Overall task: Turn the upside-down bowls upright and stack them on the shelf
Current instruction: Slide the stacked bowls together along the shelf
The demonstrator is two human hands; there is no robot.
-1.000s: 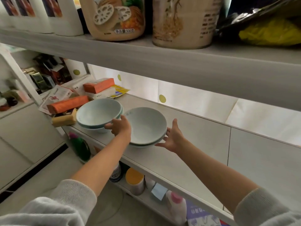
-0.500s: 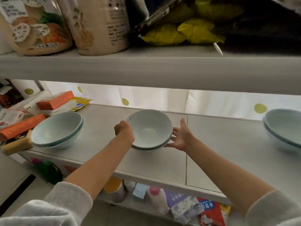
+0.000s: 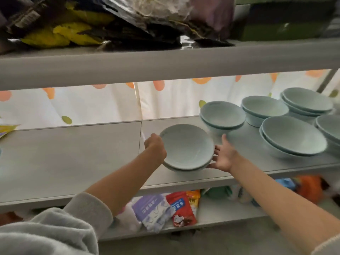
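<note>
A stack of two pale blue bowls [image 3: 185, 147] is upright, tilted a little toward me, just above the grey middle shelf [image 3: 73, 155]. My left hand [image 3: 155, 146] grips the stack's left rim. Against its right rim rests my right hand [image 3: 223, 156], palm in and fingers spread. To the right on the same shelf stand more upright pale blue bowl stacks: one [image 3: 222, 116] close behind my right hand, another [image 3: 265, 109] farther back, a third [image 3: 292, 137] at the front right, and further stacks [image 3: 307, 101] at the far right.
The upper shelf [image 3: 165, 61] hangs low overhead, loaded with dark and yellow bags [image 3: 64, 32]. A dotted white curtain [image 3: 92, 103] backs the middle shelf. Snack packets [image 3: 181, 208] lie on the lower shelf. A yellow paper [image 3: 5, 129] pokes in at the left edge.
Both hands have carried the two-bowl stack to the right along the shelf. The left bowl stack and boxes have left the view; several bowl stacks at the right have come in.
</note>
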